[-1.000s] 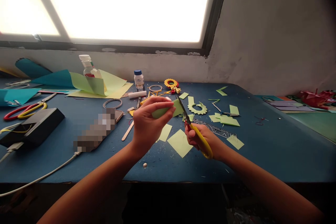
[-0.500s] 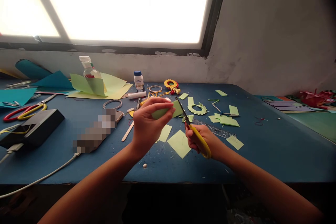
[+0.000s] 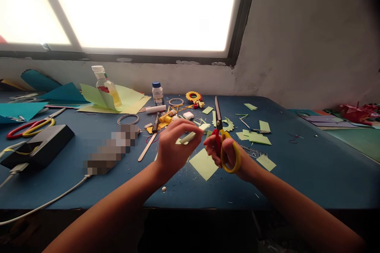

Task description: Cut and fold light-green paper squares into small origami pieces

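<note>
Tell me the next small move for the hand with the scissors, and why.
Probably tilt the scissors down toward the folded green paper and open the blades. The right hand holds them with blades shut and pointing up, clear of the paper, which the left hand pinches just beside them.

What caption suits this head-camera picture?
Left hand pinches a small light-green paper piece; right hand holds yellow-and-red-handled scissors upright above the blue table.

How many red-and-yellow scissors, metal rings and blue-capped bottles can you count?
Red-and-yellow scissors: 2, one in the right hand, one lying far left
Metal rings: 2
Blue-capped bottles: 1
Total: 5
</note>
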Motion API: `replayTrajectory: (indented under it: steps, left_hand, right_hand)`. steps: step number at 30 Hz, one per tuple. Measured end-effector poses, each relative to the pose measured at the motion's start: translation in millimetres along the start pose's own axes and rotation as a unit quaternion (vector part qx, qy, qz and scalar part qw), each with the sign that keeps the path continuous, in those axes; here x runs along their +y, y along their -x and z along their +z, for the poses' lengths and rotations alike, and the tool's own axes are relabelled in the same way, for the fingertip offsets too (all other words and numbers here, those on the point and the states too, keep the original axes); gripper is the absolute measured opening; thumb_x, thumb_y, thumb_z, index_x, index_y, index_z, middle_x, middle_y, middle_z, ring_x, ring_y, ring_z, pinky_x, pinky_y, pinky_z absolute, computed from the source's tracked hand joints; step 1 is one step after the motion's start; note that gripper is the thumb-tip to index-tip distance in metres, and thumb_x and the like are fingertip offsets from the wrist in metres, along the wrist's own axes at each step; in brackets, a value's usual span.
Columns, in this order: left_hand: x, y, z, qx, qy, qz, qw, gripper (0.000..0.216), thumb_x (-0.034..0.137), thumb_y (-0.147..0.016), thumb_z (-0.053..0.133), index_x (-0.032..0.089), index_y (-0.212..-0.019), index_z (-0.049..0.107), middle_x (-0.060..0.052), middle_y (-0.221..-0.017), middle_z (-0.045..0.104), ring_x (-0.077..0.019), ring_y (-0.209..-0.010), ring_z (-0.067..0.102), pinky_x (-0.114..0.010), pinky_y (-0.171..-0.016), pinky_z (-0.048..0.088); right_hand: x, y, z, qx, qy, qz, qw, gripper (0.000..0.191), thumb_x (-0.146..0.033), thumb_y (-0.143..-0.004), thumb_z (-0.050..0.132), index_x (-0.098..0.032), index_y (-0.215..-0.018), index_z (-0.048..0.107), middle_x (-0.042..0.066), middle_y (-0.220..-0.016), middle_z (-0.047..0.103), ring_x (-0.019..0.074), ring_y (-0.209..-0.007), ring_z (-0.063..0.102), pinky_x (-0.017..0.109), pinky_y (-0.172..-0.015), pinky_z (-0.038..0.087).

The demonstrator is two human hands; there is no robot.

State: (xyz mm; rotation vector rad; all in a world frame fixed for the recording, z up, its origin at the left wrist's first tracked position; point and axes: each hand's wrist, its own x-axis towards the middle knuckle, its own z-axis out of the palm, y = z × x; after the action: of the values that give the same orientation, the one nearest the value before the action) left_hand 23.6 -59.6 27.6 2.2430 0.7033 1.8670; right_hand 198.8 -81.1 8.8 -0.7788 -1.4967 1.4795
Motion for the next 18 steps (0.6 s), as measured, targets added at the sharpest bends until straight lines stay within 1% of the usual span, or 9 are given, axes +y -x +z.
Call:
replayTrajectory:
  steps: [2, 4, 6, 10, 12, 14, 15, 16, 18]
  left_hand:
    - [-1.3, 3.1, 1.8, -0.044, -0.038, 0.059, 0.997, 0.007, 0.012, -0.074, 0.067, 0.018, -0.074, 0.065, -0.002, -0.074, 0.065, -0.0141, -0.070, 0.060, -0.027, -0.066, 0.050]
    - [-2.4, 5.9, 3.5, -0.082, -0.059, 0.094, 0.990, 0.005, 0.014, -0.076, 0.066, 0.019, -0.076, 0.064, -0.003, -0.076, 0.066, -0.0144, -0.071, 0.060, -0.027, -0.065, 0.050]
    - [-2.4, 7.7, 4.9, -0.105, -0.069, 0.110, 0.986, 0.005, 0.015, -0.077, 0.064, 0.019, -0.078, 0.064, -0.004, -0.079, 0.066, -0.0148, -0.072, 0.060, -0.027, -0.066, 0.050]
    - [2.9, 7.1, 4.7, -0.128, -0.045, 0.111, 0.985, 0.007, 0.019, -0.075, 0.067, 0.020, -0.081, 0.065, -0.004, -0.080, 0.067, -0.0157, -0.073, 0.060, -0.030, -0.069, 0.051]
    - [6.3, 5.6, 2.9, -0.124, -0.024, 0.072, 0.989, 0.010, 0.023, -0.074, 0.068, 0.020, -0.083, 0.065, -0.007, -0.090, 0.066, -0.0188, -0.083, 0.062, -0.034, -0.075, 0.052]
    - [7.9, 3.9, 0.8, -0.102, -0.009, 0.002, 0.995, 0.007, 0.024, -0.075, 0.067, 0.020, -0.081, 0.065, -0.009, -0.104, 0.062, -0.0217, -0.095, 0.060, -0.037, -0.082, 0.052]
    - [7.8, 3.0, 0.0, -0.097, 0.005, -0.040, 0.995, 0.005, 0.023, -0.076, 0.066, 0.019, -0.079, 0.064, -0.010, -0.109, 0.060, -0.0221, -0.098, 0.059, -0.037, -0.083, 0.052]
    - [7.2, 2.2, -0.7, -0.105, 0.028, -0.084, 0.991, 0.005, 0.023, -0.077, 0.065, 0.018, -0.076, 0.064, -0.010, -0.112, 0.058, -0.0213, -0.097, 0.060, -0.036, -0.080, 0.054]
    - [5.3, 0.4, -1.5, -0.158, 0.091, -0.170, 0.968, 0.009, 0.023, -0.076, 0.066, 0.016, -0.073, 0.062, -0.010, -0.113, 0.056, -0.0169, -0.084, 0.062, -0.030, -0.070, 0.057]
  right_hand:
    - [-5.4, 0.1, 1.4, 0.024, 0.003, 0.011, 1.000, 0.059, -0.071, -0.067, 0.059, -0.016, -0.090, 0.055, 0.000, -0.074, 0.054, 0.0069, -0.050, 0.042, 0.022, -0.046, 0.035]
    - [-8.2, -0.3, 1.3, 0.059, 0.015, 0.033, 0.998, 0.048, -0.059, -0.068, 0.069, -0.018, -0.085, 0.052, -0.002, -0.067, 0.055, 0.0071, -0.048, 0.041, 0.022, -0.045, 0.033]
    - [-8.4, -0.6, 0.3, 0.090, 0.023, 0.042, 0.995, 0.041, -0.050, -0.068, 0.072, -0.019, -0.083, 0.048, -0.004, -0.062, 0.055, 0.0075, -0.046, 0.041, 0.022, -0.043, 0.031]
    - [-7.2, 0.1, -2.4, 0.111, 0.035, 0.039, 0.992, 0.037, -0.049, -0.071, 0.068, -0.020, -0.081, 0.047, -0.005, -0.058, 0.053, 0.0077, -0.043, 0.040, 0.022, -0.041, 0.030]
    - [-7.6, 1.1, -4.0, 0.110, 0.038, 0.033, 0.993, 0.034, -0.047, -0.071, 0.068, -0.020, -0.080, 0.048, -0.005, -0.058, 0.053, 0.0079, -0.044, 0.041, 0.022, -0.043, 0.032]
    - [-8.3, 2.0, -5.9, 0.100, 0.045, 0.024, 0.994, 0.032, -0.044, -0.071, 0.068, -0.020, -0.080, 0.050, -0.004, -0.061, 0.056, 0.0084, -0.047, 0.043, 0.023, -0.046, 0.035]
    - [-8.6, 2.4, -7.0, 0.093, 0.050, 0.022, 0.994, 0.031, -0.043, -0.071, 0.068, -0.019, -0.079, 0.051, -0.003, -0.062, 0.057, 0.0087, -0.048, 0.044, 0.023, -0.047, 0.036]
    - [-8.7, 2.7, -7.9, 0.087, 0.056, 0.021, 0.994, 0.029, -0.042, -0.072, 0.068, -0.019, -0.079, 0.052, -0.003, -0.063, 0.057, 0.0087, -0.049, 0.044, 0.023, -0.047, 0.036]
    - [-8.7, 3.2, -9.6, 0.079, 0.067, 0.022, 0.994, 0.027, -0.040, -0.073, 0.067, -0.018, -0.078, 0.052, -0.002, -0.062, 0.057, 0.0085, -0.049, 0.044, 0.022, -0.047, 0.036]
